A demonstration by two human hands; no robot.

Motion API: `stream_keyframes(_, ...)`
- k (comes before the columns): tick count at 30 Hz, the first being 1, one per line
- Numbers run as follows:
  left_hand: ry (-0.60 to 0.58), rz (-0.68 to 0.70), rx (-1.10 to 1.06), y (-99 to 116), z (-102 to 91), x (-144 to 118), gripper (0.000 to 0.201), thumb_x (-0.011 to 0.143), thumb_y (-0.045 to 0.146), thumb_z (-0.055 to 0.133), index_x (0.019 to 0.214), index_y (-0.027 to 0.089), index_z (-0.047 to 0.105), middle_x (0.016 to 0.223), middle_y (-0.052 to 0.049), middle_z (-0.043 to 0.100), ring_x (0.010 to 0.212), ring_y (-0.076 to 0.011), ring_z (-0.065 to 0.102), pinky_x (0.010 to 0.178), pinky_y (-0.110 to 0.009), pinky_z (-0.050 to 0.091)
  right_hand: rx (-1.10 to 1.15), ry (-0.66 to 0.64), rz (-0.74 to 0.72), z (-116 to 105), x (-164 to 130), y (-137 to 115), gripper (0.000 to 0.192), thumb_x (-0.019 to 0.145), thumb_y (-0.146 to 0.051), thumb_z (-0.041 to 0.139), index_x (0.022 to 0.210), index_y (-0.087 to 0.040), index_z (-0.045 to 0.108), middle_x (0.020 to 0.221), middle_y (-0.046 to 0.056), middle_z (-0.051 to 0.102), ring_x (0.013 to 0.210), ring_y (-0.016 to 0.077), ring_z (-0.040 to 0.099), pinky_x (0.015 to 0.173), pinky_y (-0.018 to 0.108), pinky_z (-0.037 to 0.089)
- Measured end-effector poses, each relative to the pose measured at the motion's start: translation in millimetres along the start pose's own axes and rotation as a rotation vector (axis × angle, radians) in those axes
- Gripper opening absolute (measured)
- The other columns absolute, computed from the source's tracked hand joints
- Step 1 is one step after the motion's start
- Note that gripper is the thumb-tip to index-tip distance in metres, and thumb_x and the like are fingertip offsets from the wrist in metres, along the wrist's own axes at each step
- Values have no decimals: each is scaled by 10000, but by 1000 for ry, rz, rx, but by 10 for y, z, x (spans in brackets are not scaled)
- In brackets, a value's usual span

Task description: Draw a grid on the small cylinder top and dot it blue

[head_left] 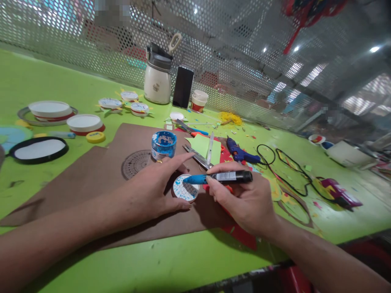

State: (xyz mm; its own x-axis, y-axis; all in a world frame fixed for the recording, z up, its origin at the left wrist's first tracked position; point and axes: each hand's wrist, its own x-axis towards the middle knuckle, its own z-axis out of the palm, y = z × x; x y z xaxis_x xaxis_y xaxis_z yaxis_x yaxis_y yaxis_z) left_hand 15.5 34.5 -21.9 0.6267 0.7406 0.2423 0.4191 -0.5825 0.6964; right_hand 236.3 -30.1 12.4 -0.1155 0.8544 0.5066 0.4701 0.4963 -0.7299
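1. Head view, centre: a brown cardboard sheet [100, 179] lies on a bright green table [171, 264]. Every place below is given from this sheet.
2. The left hand [152, 191] rests on the sheet near its right end, fingers curled around the left side of a small round white lid [185, 188], the thumb above it and the fingertips below, both touching its rim.
3. The lid lies flat on the sheet, its face dabbed with blue paint over a dark grid pattern.
4. The right hand [244, 199] sits just off the sheet's right end, its fingers clamped on a black marker-like tool [224, 177] held almost level; the tool's blue-coated tip touches the top edge of the lid.
5. On the sheet, just above the lid, stands a small open jar of blue paint [164, 145]; left of the jar a dark round grid disc [136, 163] lies flat.
6. Beyond the sheet's right end lie a blue glue gun [240, 152] with a looping black cord [287, 171], scissors [198, 158] and light green paper [203, 146].
7. Beyond the sheet's far edge, against a perforated metal screen [91, 44], stand a white flask [158, 79], a black phone [183, 87] and a small cup [199, 100].
8. Left of the sheet lie several round white lids on rings, the nearest a black-rimmed disc [39, 149].
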Motion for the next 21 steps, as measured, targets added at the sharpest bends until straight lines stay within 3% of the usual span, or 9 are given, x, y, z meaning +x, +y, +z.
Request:
stream_keyframes(3,3,-32,26,46,-27,-15,906,797,411,801,1620,259,452,1243,-88,806,1076,-325,767,902,-413,575,-6,-46,-29,-10,1,16,106,919,-155,769,974,-246,771,846,-25,814,711,129,759,726,224,637)
stream_keyframes(11,-18,-56,20,106,-35,1,893,796,411,801,1604,222,472,1266,-116,795,1110,-343,751,939,-439,577,-6,-80,21,-5,6,22,65,917,-214,791,978,-233,786,833,-1,816,686,152,753,687,256,638)
stream_keyframes(17,-35,-85,16,98,-36,4,881,772,408,800,1583,247,499,1261,-96,793,1113,-342,745,922,-429,568,39,-33,144,-54,-3,26,36,922,-240,789,955,-228,790,690,-23,742,556,133,680,522,221,570)
stream_keyframes(21,-10,-65,16,46,-16,-19,955,766,434,832,1628,274,453,1305,-86,776,1174,-346,728,966,-433,559,26,33,129,-120,4,60,39,957,-257,791,994,-246,796,656,-41,691,556,127,654,562,233,578)
